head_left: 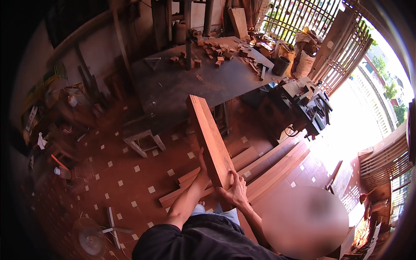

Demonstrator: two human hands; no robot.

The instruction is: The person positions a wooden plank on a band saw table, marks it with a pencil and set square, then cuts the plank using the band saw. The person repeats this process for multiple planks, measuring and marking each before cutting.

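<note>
Thick reddish plank (209, 138) held up off the floor, near end at waist height, far end tilted up and away toward the big dark workbench (173, 86). Left hand (202, 170) pressed flat along the plank's left edge, fingers stretched long and close together, thumb side hidden behind the wood. Right hand (234, 190) wrapped round the lower right corner, fingers spread and curled over the face, gripping firmly. Both hands bearing the weight together.

Looks like the lifting-and-carrying step: plank already clear of the stack of boards (260, 167) lying flat on the tiled floor (121, 173) just beneath and to the right. Judging by the tilt, next move calls for keeping the long end from swinging, steadying the balance point, and turning the whole body rather than the wrists alone.

Edges to mind: far tip of the plank close to the front edge of the workbench; small white stool (141, 141) standing just left of that line; dark machine (310, 106) on the right, beyond the stack. Wood offcuts (221, 50) scattered on the far bench top, well away. Open floor mostly to the left and lower left, apart from a fan (91, 238) lying near the bottom edge. Bright doorway with slatted gate (346, 47) on the right, its path partly taken by the boards underfoot.
</note>
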